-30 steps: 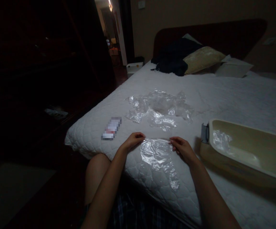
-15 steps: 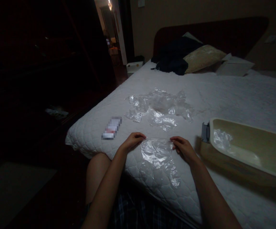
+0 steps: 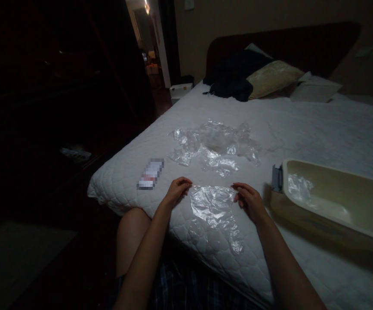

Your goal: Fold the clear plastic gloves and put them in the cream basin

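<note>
Clear plastic piece (image 3: pixel 210 206), creased, on near edge of quilted bed (image 3: pixel 118 183), top edge drawn straight; left hand (image 3: pixel 177 192) pinching one top corner, right hand (image 3: pixel 249 201) pinching other, each grip fingertip-only! Even, gentle tension looks best here, hands level, thin film never overstretched; plastic heap (image 3: pixel 210 153) just beyond, blurred-out oblong (image 3: pixel 150 174) leftward, cream tub (image 3: pixel 322 221) rightward, crumpled film (image 3: pixel 299 189) inside

Left hand (image 3: pixel 177 192) and right hand (image 3: pixel 250 201) at 2 corners of crinkled clear plastic (image 3: pixel 212 206) on white bed (image 3: pixel 289 125)
</note>
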Available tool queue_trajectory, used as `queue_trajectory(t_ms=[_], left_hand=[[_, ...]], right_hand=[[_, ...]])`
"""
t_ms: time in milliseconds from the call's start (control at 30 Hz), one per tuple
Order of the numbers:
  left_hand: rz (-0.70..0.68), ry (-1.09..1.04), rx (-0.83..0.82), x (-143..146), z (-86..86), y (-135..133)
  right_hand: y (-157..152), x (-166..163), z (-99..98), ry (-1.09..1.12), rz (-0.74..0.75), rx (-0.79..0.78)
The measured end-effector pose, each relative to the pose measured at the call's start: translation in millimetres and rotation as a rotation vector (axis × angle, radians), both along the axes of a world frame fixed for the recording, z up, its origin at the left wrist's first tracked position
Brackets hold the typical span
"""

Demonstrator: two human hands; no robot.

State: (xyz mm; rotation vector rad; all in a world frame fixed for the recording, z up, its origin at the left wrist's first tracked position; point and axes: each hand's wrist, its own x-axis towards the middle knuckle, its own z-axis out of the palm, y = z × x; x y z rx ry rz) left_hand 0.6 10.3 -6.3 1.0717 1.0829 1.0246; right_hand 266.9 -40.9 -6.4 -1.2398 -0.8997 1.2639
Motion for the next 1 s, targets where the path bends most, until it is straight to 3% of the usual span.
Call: queue_trajectory(t_ms=[233, 433, 567, 767, 900, 1000], left_hand=[[0.194, -0.251, 0.043, -3, 21.3, -18], [-0.189, -0.317, -0.14, 22, 41.9, -40], [-0.227, -0.313, -0.253, 31, 30.1, -35], [-0.22, -0.387, -0.402, 20, 17.0, -24], [-0.206, -0.408, -0.416, 12, 20.4, -25], [-0.179, -0.359, -0.337, 5, 23.1, -28]], right_hand=[[-6, -3, 11.9, 0.082, -0.147, 0.051], [-9, -45, 36.4, 0.213, 0.077, -0.14], [-5, -61, 32.8, 0.309, 0.163, -0.252], [-3, -36, 20.3, 0.346, 0.086, -0.317], [-9, -13, 20.3, 0.341, 0.037, -0.299], [-14, 3, 23.3, 0.324, -0.016, -0.298]])
